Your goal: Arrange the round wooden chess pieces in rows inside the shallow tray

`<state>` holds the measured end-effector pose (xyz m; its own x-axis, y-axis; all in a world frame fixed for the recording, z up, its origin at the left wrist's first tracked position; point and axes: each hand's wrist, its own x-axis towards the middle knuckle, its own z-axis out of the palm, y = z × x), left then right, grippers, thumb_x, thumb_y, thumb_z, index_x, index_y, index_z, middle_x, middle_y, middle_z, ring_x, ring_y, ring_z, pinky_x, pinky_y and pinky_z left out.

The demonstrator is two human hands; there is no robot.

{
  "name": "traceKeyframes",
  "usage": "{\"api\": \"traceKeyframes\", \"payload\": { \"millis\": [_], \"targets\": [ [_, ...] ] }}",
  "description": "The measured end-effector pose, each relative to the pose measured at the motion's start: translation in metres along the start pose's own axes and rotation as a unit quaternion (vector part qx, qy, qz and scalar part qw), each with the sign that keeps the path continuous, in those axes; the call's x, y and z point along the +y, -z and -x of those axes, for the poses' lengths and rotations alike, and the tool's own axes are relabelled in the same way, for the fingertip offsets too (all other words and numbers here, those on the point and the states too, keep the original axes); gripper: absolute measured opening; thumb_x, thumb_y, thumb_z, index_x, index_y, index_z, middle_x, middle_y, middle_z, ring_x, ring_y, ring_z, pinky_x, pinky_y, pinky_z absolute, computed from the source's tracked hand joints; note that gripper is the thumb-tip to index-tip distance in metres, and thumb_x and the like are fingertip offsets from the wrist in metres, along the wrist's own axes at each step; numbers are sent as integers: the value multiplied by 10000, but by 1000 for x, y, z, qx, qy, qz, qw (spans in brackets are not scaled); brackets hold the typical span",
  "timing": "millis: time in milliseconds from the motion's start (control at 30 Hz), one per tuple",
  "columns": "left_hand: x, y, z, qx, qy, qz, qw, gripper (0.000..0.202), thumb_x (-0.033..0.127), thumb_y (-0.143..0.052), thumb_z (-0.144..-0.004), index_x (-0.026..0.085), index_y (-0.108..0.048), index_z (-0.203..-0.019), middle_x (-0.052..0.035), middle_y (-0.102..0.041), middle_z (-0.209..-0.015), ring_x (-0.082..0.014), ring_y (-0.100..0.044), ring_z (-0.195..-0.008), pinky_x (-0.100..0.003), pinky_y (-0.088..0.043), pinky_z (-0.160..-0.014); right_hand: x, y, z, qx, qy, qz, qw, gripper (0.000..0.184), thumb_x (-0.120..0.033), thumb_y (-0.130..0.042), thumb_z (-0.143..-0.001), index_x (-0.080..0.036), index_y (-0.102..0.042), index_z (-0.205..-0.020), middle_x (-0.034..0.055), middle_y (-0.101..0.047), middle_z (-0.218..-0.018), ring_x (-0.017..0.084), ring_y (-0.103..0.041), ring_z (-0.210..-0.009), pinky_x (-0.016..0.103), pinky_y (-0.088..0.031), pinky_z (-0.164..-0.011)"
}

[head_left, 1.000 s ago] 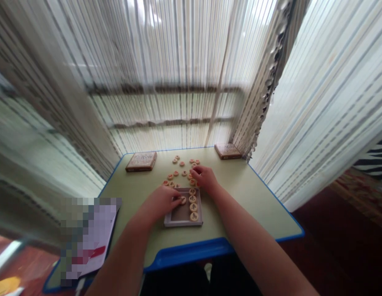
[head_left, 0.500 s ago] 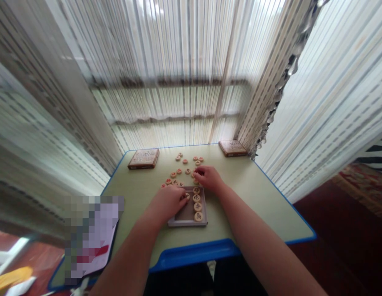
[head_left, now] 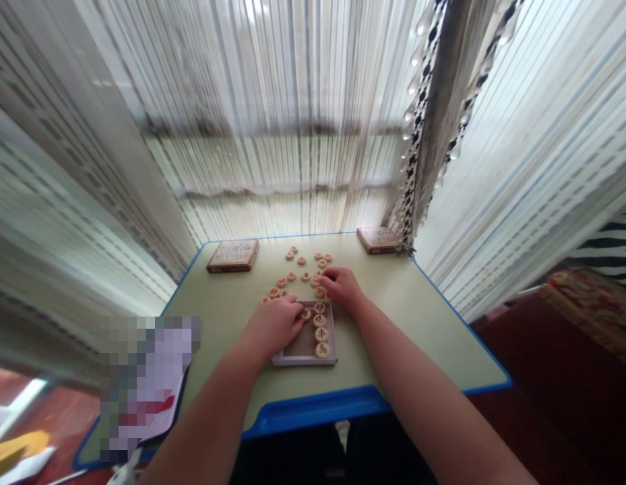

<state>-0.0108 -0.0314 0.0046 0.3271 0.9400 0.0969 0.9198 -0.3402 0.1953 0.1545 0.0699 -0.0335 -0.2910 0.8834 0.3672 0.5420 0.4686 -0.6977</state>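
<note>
A shallow open box (head_left: pixel 303 360) lies on the table, with a column of several black-marked xiangqi pieces (head_left: pixel 321 334) along its right side. My left hand (head_left: pixel 278 322) reaches over the box's left part, its fingers curled on one xiangqi piece (head_left: pixel 306 314) next to the column's far end. Beyond the box, my right hand (head_left: pixel 341 288) has thumb and fingertips closed at a red-marked piece (head_left: pixel 316 280), partly covered by the fingers. Loose pieces (head_left: pixel 291 276) with red or black characters lie scattered past the box. Some near my left hand are partly hidden by it.
Two flat boxes stand at the table's far corners, a left box (head_left: pixel 233 256) and a right box (head_left: pixel 378 240). A blurred-out flat object (head_left: pixel 155 391) lies at the left edge. A blue trough (head_left: pixel 317 411) runs along the near edge. Striped curtains (head_left: pixel 272 162) hang behind the table.
The view has shifted slightly, and the curtain's beaded edge at right hangs differently. My left hand stays at the piece in the box. More red-marked pieces show beside my right hand.
</note>
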Motion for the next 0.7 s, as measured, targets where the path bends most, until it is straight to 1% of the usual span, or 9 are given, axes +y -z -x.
{"api": "traceKeyframes", "payload": {
  "millis": [133,267,367,467,600,700],
  "targets": [
    [2,-3,-2,10,12,-10,1000,269,389,-439,-807,215,-630,-879,-63,-608,-892,-183,-567,-801,-281,-409,-705,1,-1,0,4,-2,-8,1000,205,-275,-491,-691,-150,-638,-624,-41,-465,-472,76,-410,-485,183,-281,-472],
    [1,-4,-1,24,3,-27,999,251,386,-471,-787,241,-617,-932,-49,-610,-898,-193,-566,-803,-283,-407,-678,0,0,0,-5,3,0,1000,203,-276,-495,-698,-156,-650,-646,-39,-473,-471,79,-416,-489,190,-280,-479],
    [2,-4,-1,24,-2,-36,999,224,374,-477,-782,230,-628,-865,-47,-614,-859,-195,-566,-771,-284,-400,-654,-1,2,0,-13,7,4,1000,200,-272,-496,-698,-156,-650,-641,-38,-477,-471,79,-418,-490,190,-279,-481],
    [3,-5,-2,18,-2,-46,999,256,378,-441,-802,212,-634,-777,-53,-616,-816,-185,-564,-718,-282,-389,-630,-2,2,0,-10,7,-2,1000,200,-272,-497,-695,-155,-645,-628,-40,-472,-467,76,-411,-481,188,-286,-481],
    [2,-5,-3,26,0,-47,999,262,397,-443,-801,218,-635,-796,-48,-622,-808,-187,-566,-724,-282,-388,-628,-2,1,1,5,5,-28,1000,213,-280,-492,-698,-147,-636,-617,-36,-473,-468,79,-416,-483,189,-296,-480],
    [2,-4,-2,29,7,-37,999,235,390,-466,-790,230,-635,-820,-41,-628,-826,-185,-566,-742,-278,-392,-638,-1,2,1,26,0,-52,998,239,-316,-495,-703,-141,-623,-601,-35,-459,-470,80,-403,-483,191,-290,-470]
  ]
}}
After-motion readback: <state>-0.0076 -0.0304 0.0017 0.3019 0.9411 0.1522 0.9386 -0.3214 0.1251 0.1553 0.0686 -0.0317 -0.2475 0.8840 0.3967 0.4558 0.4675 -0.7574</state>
